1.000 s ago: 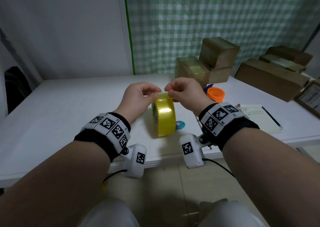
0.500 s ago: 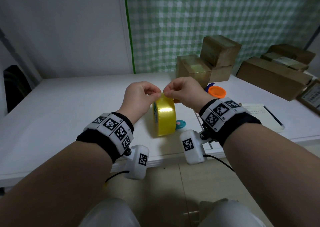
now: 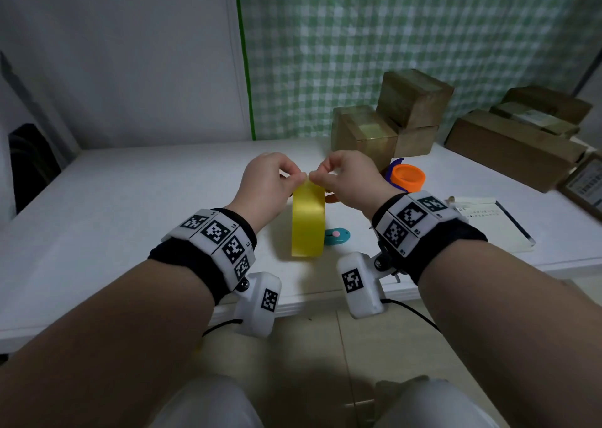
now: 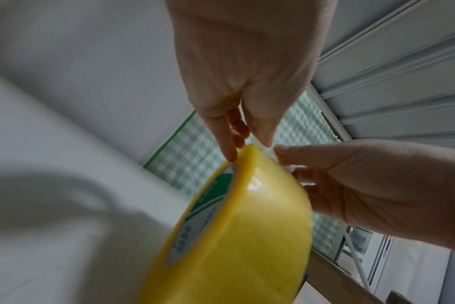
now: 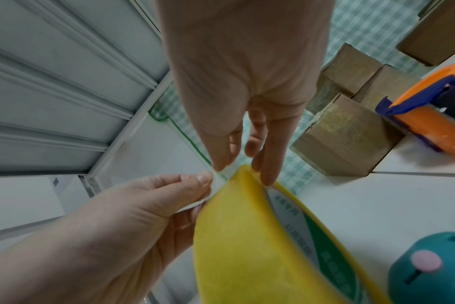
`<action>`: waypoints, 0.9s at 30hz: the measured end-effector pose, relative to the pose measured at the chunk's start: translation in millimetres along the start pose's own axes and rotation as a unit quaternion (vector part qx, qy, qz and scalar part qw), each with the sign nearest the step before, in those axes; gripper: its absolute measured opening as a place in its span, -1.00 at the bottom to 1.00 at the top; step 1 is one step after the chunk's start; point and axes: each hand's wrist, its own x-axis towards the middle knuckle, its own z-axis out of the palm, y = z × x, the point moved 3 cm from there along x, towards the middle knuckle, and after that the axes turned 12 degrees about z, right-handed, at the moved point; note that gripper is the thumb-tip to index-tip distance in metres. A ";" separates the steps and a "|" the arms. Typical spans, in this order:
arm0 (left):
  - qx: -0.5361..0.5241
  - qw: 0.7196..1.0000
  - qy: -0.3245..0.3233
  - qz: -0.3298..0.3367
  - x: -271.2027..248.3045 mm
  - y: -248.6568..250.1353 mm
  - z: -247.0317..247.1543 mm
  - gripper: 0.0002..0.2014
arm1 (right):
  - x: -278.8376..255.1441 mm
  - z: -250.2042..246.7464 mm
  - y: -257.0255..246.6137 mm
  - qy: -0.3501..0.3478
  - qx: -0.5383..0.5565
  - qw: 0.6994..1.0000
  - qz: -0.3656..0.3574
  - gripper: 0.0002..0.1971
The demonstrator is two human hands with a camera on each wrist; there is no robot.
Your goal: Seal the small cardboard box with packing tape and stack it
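Near edge of white table [image 3: 97,232]: both forearms reach in, marker wristbands on each. Yellow tape roll [image 3: 308,220] stands on edge on the table, just in from the front edge, between the two hands.

Left hand [image 3: 265,183] fingers curled, thumb and forefinger pinching at the top of the roll; in the right wrist view a pale strip of tape end [image 5: 216,185] sits between its thumb and fingertip, lifted off the roll. Right hand [image 3: 347,178] also curled at the roll's top, thumb tip on the same tape end from the other side and fingers down on the roll's far rim, so it is gripping the roll. The two hands' fingertips nearly touch over the roll's top. Green-and-white label visible on the roll's core in both wrist views.

Just right of the roll: small teal gadget [image 3: 337,236] with a pink button, on the table. Further right, a notepad [image 3: 495,225] near the front edge. Behind the right hand: orange tape dispenser [image 3: 407,176] with blue frame.

Farther back: small cardboard boxes [image 3: 365,134], two side by side, a third stacked on the rear one, tops taped glossy. Which is the task box, cannot tell. Far right: larger flat cartons [image 3: 508,147], piled. Back: green check curtain [image 3: 391,36], plain wall to its left.
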 end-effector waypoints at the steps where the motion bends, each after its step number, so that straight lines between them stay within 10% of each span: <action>1: -0.006 1.000 0.002 -0.007 -0.2 -0.2 -0.1 -0.88 | -0.1 0.5 0.6 0.004 0.004 1.000 0.006 -0.72; 16: -0.057 0.995 -0.007 -0.084 1.2 -7.5 0.8 -0.80 | -4.0 2.5 7.8 0.024 0.045 0.996 0.074 -0.74; 23: -0.224 0.933 -0.111 -0.259 -14.6 -14.3 3.6 -0.50 | -7.5 4.0 10.9 0.002 0.084 0.993 0.089 -0.73; 27: -0.249 0.910 -0.182 -0.278 -22.2 -7.2 10.9 -0.69 | -7.7 4.9 13.7 -0.009 0.085 0.991 0.101 -0.76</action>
